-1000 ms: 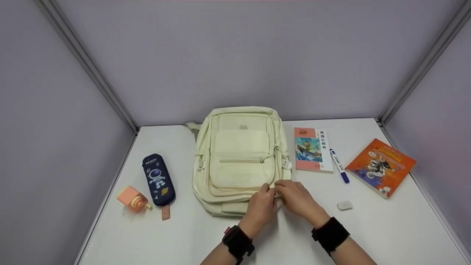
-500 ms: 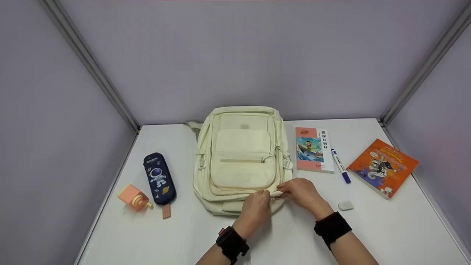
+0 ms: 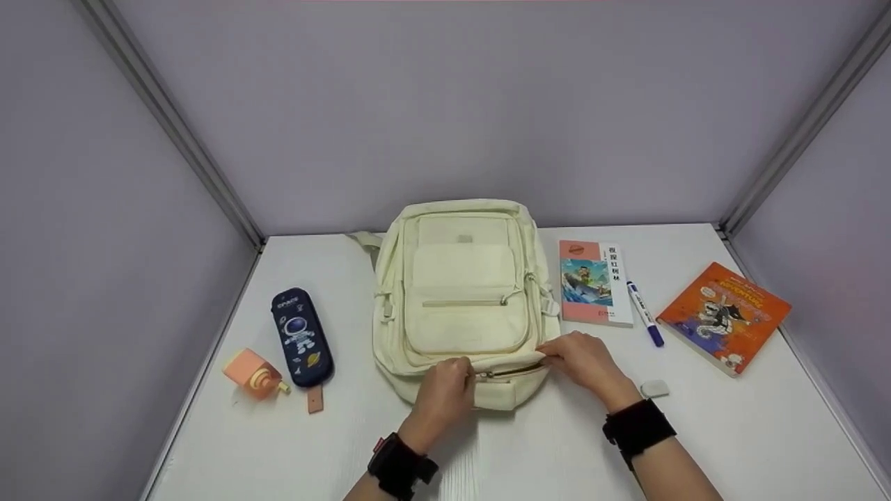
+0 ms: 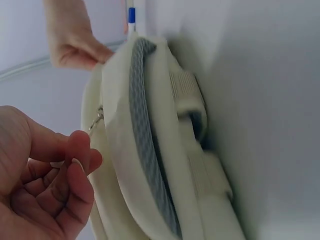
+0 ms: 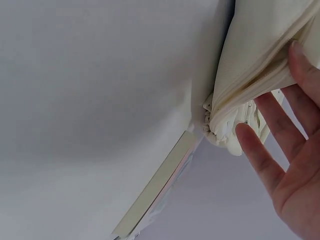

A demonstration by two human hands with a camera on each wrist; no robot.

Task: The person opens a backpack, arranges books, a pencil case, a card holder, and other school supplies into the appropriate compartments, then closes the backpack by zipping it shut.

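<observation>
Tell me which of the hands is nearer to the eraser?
Right. The right hand grips the backpack's near right corner, just left of the eraser; the left hand pinches the zipper pull, farther left.

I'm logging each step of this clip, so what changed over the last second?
The left hand, pinching the zipper pull, moved left away from the right hand, and the zipper on the backpack now gapes open. The right hand shifted slightly right, holding the backpack's corner. Pencil case, books, marker and eraser stayed put.
</observation>
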